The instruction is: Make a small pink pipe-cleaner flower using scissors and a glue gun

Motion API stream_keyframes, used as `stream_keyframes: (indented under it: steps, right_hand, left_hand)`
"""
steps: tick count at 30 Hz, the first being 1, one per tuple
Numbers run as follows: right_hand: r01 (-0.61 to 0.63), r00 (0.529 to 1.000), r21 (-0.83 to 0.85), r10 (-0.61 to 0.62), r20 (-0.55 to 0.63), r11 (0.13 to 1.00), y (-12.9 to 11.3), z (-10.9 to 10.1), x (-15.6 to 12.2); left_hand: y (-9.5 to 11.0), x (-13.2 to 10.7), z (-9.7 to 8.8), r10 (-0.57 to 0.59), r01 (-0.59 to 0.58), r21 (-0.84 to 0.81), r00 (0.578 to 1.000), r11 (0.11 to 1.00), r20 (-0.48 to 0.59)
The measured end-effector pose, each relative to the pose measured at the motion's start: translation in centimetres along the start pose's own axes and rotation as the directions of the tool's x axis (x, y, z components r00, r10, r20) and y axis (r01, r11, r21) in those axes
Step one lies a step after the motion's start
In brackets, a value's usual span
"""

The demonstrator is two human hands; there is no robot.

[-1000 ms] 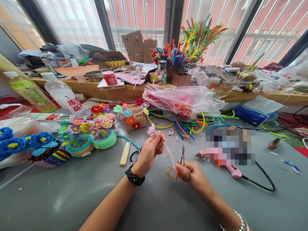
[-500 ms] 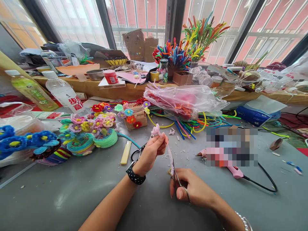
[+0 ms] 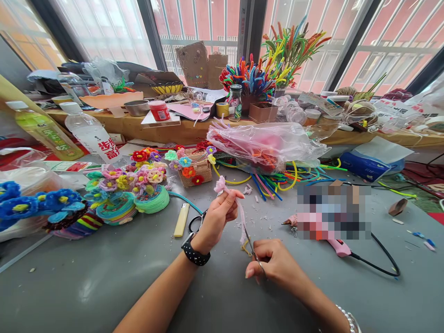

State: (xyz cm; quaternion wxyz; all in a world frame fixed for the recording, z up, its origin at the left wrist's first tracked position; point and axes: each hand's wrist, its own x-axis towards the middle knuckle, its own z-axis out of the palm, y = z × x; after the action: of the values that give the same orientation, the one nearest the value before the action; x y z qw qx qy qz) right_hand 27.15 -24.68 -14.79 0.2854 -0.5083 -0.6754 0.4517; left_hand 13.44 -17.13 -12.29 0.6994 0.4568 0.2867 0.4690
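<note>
My left hand (image 3: 218, 217) pinches a pale pink pipe cleaner (image 3: 240, 217) that ends in a small curled flower (image 3: 219, 185) above my fingers. Its stem hangs down to the right. My right hand (image 3: 274, 263) is closed round small metal scissors (image 3: 252, 249), whose blades meet the lower end of the pink stem just above the grey table (image 3: 104, 277). A black dotted watch (image 3: 194, 252) sits on my left wrist.
Black-handled scissors (image 3: 196, 222) and a yellow lighter (image 3: 181, 220) lie left of my hands. A pink glue gun (image 3: 336, 247) with a black cord lies to the right. Pipe-cleaner flower baskets (image 3: 132, 194), a plastic bag (image 3: 263, 145) of pipe cleaners and bottles (image 3: 90, 134) crowd the back.
My right hand dropped from beside the stem to its lower end, and the scissors turned so their blades point up at the stem. My left hand stayed almost still.
</note>
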Motion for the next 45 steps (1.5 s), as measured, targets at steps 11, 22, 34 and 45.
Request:
stream_keyframes:
  steps: [11,22,34,45]
  right_hand:
    - [0.041,0.999,0.057,-0.039,-0.036,0.998,-0.24,0.2,0.03]
    - [0.088,0.992,0.084,-0.095,0.083,0.993,0.6,0.27,0.16]
    - [-0.007,1.0,0.023,0.007,-0.006,1.0,0.38,0.11,0.34]
    - [-0.016,0.996,0.1,0.025,-0.088,0.995,0.62,0.46,0.34]
  left_hand:
    - [-0.2,0.18,0.0,0.022,-0.023,-0.05,1.0,0.998,-0.018]
    - [-0.58,0.05,0.15,0.031,-0.029,0.03,0.998,0.999,-0.053]
    - [-0.5,-0.07,0.51,0.03,-0.026,0.059,0.998,0.998,-0.057]
    - [-0.47,0.18,-0.14,0.058,-0.055,0.024,0.991,0.998,-0.117]
